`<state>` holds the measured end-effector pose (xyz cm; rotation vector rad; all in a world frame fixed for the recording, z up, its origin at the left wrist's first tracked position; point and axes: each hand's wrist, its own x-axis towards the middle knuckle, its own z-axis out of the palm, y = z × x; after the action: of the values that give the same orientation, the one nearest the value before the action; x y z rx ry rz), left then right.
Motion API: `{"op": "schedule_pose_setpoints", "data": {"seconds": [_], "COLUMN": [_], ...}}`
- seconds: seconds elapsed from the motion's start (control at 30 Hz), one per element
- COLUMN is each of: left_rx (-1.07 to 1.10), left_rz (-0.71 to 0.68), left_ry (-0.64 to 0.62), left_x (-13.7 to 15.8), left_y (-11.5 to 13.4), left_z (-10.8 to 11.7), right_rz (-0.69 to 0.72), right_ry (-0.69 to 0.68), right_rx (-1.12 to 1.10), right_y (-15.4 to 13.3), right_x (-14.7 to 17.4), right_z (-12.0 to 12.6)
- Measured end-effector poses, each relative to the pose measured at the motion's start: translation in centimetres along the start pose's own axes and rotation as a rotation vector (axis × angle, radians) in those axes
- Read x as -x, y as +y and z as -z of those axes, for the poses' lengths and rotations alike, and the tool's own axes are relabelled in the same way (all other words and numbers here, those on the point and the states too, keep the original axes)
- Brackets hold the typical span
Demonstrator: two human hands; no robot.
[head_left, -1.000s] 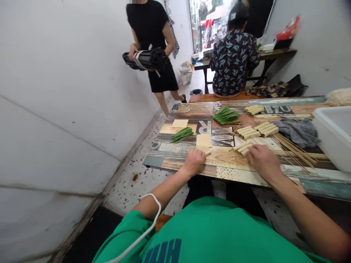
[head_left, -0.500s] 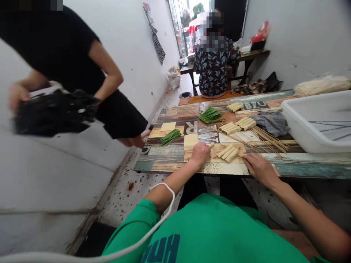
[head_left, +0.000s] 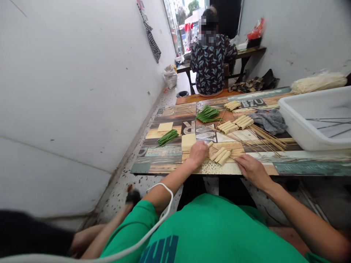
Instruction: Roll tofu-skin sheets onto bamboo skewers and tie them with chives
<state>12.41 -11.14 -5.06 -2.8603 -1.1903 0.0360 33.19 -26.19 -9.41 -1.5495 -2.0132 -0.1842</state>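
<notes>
My left hand [head_left: 199, 152] is closed around a pale yellow tofu skin roll [head_left: 210, 144], of which only one end sticks out past the fingers. Between my hands, several tofu skin rolls [head_left: 221, 156] lie side by side on a thin bamboo skewer, low over the table. My right hand [head_left: 251, 166] pinches that skewer's end, mostly hidden by the fingers. Just beyond my left hand is a flat stack of square tofu skin sheets [head_left: 188, 141]. Cut green chives [head_left: 168, 137] and a single sheet [head_left: 165, 126] lie farther left.
Skewered rolls [head_left: 236, 124] and loose bamboo skewers [head_left: 270, 138] lie beyond my right hand. A second chive pile [head_left: 207, 114], a grey cloth [head_left: 269, 121] and a white tub [head_left: 315, 137] are also on the table. Someone in a patterned shirt [head_left: 207, 64] sits ahead; another person's legs [head_left: 102, 233] are at lower left.
The skewered rolls and my right hand have shifted slightly left, closer to my left hand. The person in black has moved from the upper left to the lower left edge.
</notes>
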Motion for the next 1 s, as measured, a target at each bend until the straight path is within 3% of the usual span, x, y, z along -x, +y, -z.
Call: {"op": "schedule_pose_setpoints", "data": {"seconds": [0.7, 1.0], "left_rx": [0.050, 0.100], "left_rz": [-0.093, -0.130], "left_ry": [-0.009, 0.004], "left_x": [-0.3, -0.6], "left_y": [-0.5, -0.8], "left_z": [0.4, 0.3], "right_rz": [-0.017, -0.004], "right_ry": [-0.062, -0.039], "right_rx": [0.042, 0.004], "right_y": [-0.9, -0.3], "right_x": [-1.4, -3.0], "right_z": [0.4, -2.1]}}
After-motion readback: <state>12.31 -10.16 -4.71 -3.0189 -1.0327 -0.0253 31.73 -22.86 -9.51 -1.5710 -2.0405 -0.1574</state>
